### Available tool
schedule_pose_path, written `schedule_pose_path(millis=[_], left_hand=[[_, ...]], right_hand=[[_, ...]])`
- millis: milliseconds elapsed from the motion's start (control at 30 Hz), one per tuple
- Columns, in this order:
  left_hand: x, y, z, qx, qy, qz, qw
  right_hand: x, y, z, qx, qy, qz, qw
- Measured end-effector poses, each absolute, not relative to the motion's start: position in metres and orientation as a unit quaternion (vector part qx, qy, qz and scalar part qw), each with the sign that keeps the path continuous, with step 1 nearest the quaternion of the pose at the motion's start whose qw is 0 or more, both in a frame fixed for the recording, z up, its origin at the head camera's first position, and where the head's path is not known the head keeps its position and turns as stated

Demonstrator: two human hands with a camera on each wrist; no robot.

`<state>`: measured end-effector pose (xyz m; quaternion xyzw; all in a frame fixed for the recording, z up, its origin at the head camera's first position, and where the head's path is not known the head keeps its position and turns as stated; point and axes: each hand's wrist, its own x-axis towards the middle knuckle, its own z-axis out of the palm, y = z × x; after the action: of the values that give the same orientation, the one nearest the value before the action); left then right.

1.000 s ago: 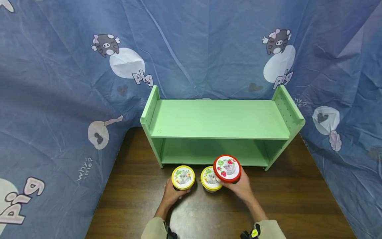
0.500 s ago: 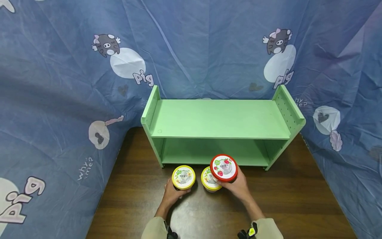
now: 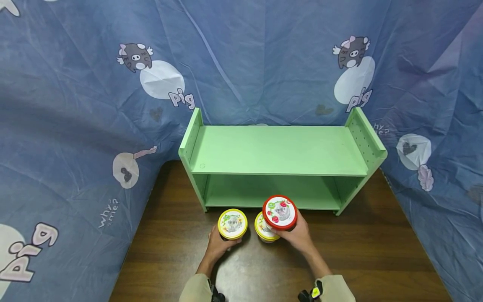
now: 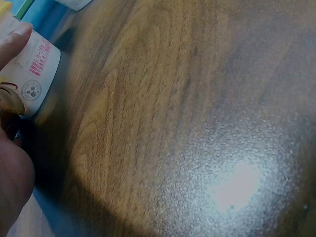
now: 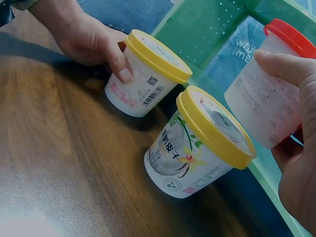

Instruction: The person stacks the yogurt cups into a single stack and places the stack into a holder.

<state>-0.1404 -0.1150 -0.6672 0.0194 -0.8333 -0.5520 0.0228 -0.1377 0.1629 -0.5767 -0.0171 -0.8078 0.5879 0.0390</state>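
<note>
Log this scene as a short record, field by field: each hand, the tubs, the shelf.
left hand: grips the left yellow-lid tub, which stands on the table
right hand: holds the red-lid tub raised above the table
middle yellow-lid tub: upright on the table, untouched
green shelf: behind the tubs, both levels bare

A makeshift recording set: pig-print blue cloth curtains a wooden table bearing a green shelf.

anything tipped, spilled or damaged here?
Nothing stands out. Both yellow-lid cups stand upright on the table, lids on; the red-lid cup is upright in the right hand. Green shelf looks intact.
</note>
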Motion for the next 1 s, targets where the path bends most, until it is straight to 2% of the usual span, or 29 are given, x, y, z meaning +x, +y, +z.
schedule_pose_path(millis=[1000], left_hand=[[-0.141, -0.115, -0.668, 0.020, -0.832, -0.553, 0.024]], right_hand=[[-0.136, 0.149, -0.584, -0.009, -0.814, 0.579, 0.040]])
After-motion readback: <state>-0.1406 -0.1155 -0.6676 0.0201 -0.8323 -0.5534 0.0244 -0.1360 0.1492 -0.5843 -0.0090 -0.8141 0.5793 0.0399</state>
